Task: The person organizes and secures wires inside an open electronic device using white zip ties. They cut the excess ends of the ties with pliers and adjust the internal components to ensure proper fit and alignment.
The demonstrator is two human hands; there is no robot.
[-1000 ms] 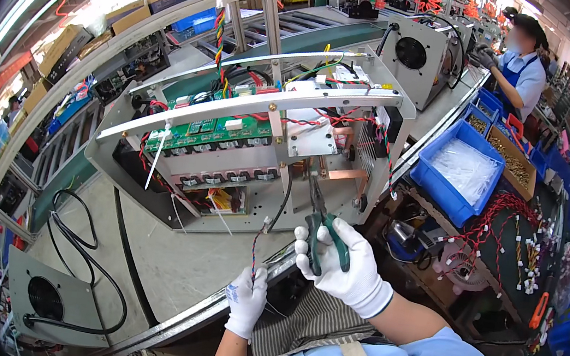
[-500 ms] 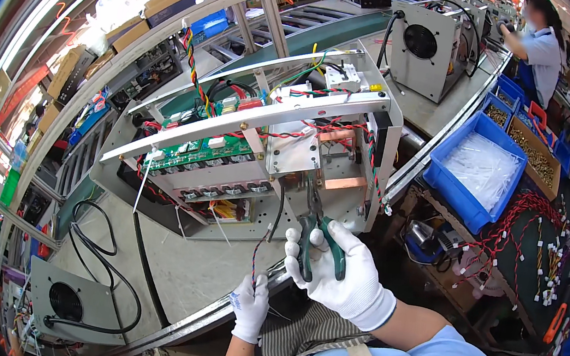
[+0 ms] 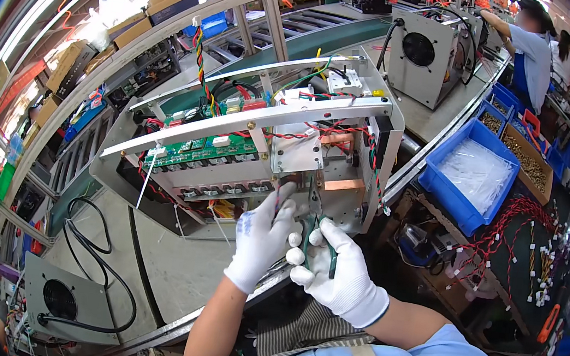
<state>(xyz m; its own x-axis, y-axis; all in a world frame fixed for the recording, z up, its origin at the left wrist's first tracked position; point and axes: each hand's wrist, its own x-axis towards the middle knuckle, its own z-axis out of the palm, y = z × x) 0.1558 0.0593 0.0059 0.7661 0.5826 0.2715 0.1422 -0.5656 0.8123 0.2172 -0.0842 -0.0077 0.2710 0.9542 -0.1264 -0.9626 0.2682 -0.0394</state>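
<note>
My right hand (image 3: pixel 344 274), in a white glove, is closed round the green handles of a pair of pliers (image 3: pixel 331 262). Their dark jaws (image 3: pixel 313 194) point up to the front of an open metal chassis (image 3: pixel 228 118). To the left, my left hand (image 3: pixel 260 235), also gloved, is raised to the chassis front with its fingers pinched together. A thin twisted wire (image 3: pixel 277 197) shows at its fingertips, slightly blurred; the rest is hidden by the hand. Inside the chassis are a green circuit board (image 3: pixel 231 151), copper bars (image 3: pixel 345 184) and a red-black twisted cable (image 3: pixel 276 134).
At right, a blue bin (image 3: pixel 434 178) of white ties stands beside a box of brass fasteners (image 3: pixel 525 161). Red wire bundles (image 3: pixel 500 219) lie below it. A fan panel (image 3: pixel 63 300) with a black cable sits lower left. Another unit (image 3: pixel 421 56) and a co-worker (image 3: pixel 528 55) are farther back.
My left hand has moved up from below the bench edge to the chassis front, beside the plier jaws. My right hand keeps its hold on the pliers, with the handles closer together.
</note>
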